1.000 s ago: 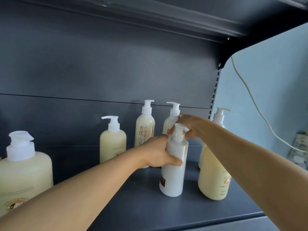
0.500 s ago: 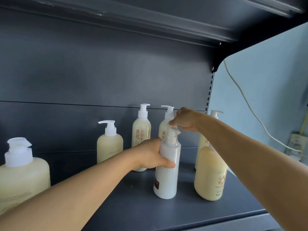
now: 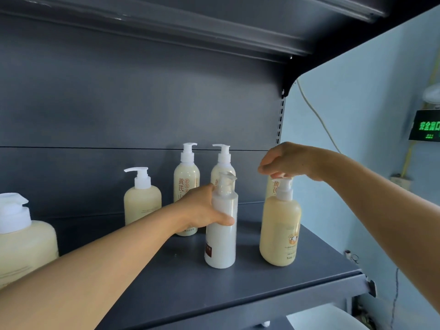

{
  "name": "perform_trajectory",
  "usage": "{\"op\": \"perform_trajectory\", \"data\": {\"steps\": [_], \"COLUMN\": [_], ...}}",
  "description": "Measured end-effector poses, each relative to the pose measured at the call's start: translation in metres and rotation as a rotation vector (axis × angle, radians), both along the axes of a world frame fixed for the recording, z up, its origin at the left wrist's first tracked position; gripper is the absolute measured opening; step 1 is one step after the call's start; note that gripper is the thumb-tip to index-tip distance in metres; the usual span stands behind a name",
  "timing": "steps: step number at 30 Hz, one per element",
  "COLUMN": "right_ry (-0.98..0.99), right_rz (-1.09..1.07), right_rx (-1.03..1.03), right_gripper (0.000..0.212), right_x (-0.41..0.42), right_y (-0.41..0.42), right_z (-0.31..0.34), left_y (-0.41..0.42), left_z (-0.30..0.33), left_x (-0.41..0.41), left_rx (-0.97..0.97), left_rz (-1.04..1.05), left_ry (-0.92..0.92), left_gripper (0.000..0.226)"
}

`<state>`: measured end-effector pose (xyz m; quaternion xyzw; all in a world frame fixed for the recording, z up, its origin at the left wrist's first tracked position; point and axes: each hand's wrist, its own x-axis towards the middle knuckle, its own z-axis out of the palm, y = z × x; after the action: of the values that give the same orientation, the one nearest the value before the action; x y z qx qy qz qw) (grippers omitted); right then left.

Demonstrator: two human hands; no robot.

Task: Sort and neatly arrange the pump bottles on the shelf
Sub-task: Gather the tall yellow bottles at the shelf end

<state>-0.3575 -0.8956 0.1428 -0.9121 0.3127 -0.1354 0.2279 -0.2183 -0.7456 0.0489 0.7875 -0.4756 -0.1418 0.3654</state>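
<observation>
On the dark grey metal shelf [image 3: 250, 287] we grip a tall white plastic pump bottle [image 3: 221, 236] around its upper body with our left hand [image 3: 202, 210]; it stands upright mid-shelf. Our right hand [image 3: 285, 160] pinches the white pump head of the round cream-yellow pump bottle [image 3: 280, 232] just beside it.
</observation>
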Motion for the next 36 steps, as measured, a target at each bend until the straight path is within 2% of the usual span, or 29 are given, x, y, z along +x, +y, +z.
{"op": "perform_trajectory", "data": {"steps": [4, 9, 17, 23, 29, 31, 34, 36], "right_ry": [0.211, 0.051, -0.039, -0.038, -0.082, -0.095, -0.011, 0.034], "right_rz": [0.072, 0.049, 0.100, 0.171, 0.150, 0.123, 0.132, 0.147], "right_rx": [-0.012, -0.167, -0.142, -0.128, -0.121, -0.060, 0.140, 0.207], "right_gripper": [0.044, 0.018, 0.016, 0.025, 0.024, 0.036, 0.080, 0.100], "right_x": [-0.021, -0.022, 0.000, 0.025, 0.032, 0.030, 0.024, 0.023], "right_y": [0.000, 0.001, 0.034, 0.069, 0.083, 0.080, 0.074, 0.073], "right_z": [-0.017, -0.024, -0.027, -0.027, -0.031, -0.034, -0.046, -0.060], "left_y": [0.002, 0.008, 0.041, 0.075, 0.081, 0.082, 0.085, 0.085], "left_z": [0.000, 0.000, 0.008, 0.003, -0.003, -0.004, -0.010, -0.013], "left_x": [-0.004, -0.005, 0.005, 0.019, 0.018, 0.017, 0.019, 0.020], "left_rx": [-0.026, -0.024, 0.078, 0.045, 0.018, -0.002, -0.034, -0.059], "left_rz": [0.038, 0.071, 0.209, 0.321, 0.356, 0.315, 0.251, 0.244], "left_ry": [-0.037, -0.092, -0.253, -0.190, -0.174, -0.102, 0.026, 0.060], "left_gripper": [0.050, 0.063, 0.073, 0.071, 0.068, 0.068, 0.069, 0.069]}}
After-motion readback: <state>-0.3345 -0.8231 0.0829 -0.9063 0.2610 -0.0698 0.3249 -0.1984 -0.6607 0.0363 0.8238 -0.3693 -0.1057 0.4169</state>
